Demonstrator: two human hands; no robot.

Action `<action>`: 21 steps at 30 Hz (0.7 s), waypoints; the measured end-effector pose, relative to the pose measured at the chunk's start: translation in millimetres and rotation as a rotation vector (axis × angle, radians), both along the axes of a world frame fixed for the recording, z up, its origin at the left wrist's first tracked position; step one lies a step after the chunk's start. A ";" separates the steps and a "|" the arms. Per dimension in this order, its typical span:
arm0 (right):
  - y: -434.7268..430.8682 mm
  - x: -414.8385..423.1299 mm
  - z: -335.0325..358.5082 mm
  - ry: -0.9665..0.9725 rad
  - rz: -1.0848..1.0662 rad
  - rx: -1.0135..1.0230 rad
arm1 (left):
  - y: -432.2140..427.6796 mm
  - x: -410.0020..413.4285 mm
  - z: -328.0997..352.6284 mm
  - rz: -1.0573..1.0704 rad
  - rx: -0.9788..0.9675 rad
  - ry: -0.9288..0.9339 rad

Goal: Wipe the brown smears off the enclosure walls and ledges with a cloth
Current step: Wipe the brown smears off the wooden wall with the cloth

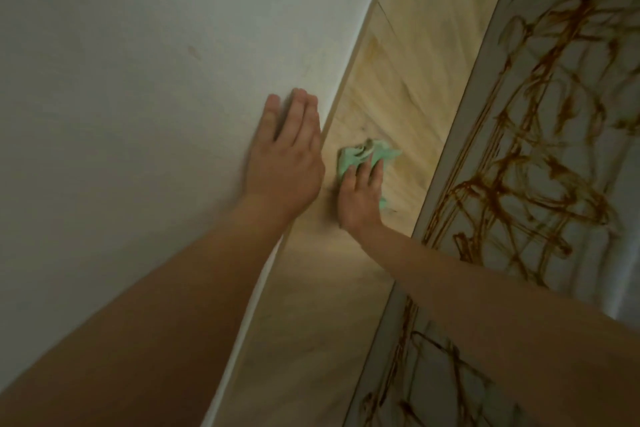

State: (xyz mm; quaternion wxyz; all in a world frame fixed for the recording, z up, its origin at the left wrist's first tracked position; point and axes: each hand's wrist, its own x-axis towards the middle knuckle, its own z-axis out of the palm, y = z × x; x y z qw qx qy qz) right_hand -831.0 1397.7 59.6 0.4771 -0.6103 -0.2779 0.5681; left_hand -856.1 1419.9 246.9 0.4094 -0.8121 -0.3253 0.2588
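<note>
Between the white wall (121, 62) and the brown-smeared panel (540, 135), the wooden ledge (408, 87) is being wiped.
Firm, overlapping strokes and a fresh fold would likely serve best. The left hand (287, 163) lies flat on the wall, fingers straight. The right hand (360, 198) presses the green cloth (360, 152) onto the ledge, with its fingers (375, 170) laid on top and the cloth bunching past their tips.

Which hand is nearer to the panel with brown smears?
Right. The right hand presses the green cloth on the wood beside the smeared panel; the left hand lies flat on the white wall.
</note>
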 end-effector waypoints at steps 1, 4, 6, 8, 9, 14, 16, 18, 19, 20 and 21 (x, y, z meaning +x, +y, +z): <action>-12.3 -3.6 6.0 0.025 0.021 0.030 | 3.1 9.4 -6.3 0.011 -0.012 -0.033; -23.8 -11.2 1.8 -0.076 0.004 0.168 | 22.9 21.8 -21.1 0.071 0.011 -0.063; -10.3 -9.1 -29.4 -0.053 0.017 0.107 | 33.2 19.7 -27.6 0.094 0.021 -0.023; 14.2 0.7 -69.0 0.026 -0.013 -0.040 | 39.7 16.4 -37.0 0.083 0.009 0.010; 23.0 7.4 -87.5 0.055 -0.035 -0.087 | 39.1 15.8 -38.1 0.081 0.003 0.018; 63.7 39.1 -172.9 0.192 -0.172 -0.284 | 41.4 16.1 -37.9 0.089 0.008 0.031; 78.1 41.6 -213.8 0.237 -0.226 -0.368 | 43.1 16.1 -39.9 0.097 -0.001 0.034; 88.5 44.6 -251.6 0.278 -0.284 -0.439 | 44.7 15.5 -42.3 0.102 -0.014 0.033; 92.7 46.1 -267.7 0.305 -0.295 -0.465 | 45.2 15.0 -42.9 0.103 -0.018 0.038; 94.9 48.0 -280.5 0.346 -0.306 -0.491 | 44.7 14.7 -43.2 0.102 -0.019 0.031; 95.1 47.7 -289.1 0.389 -0.312 -0.520 | 45.0 14.1 -43.8 0.100 -0.022 0.024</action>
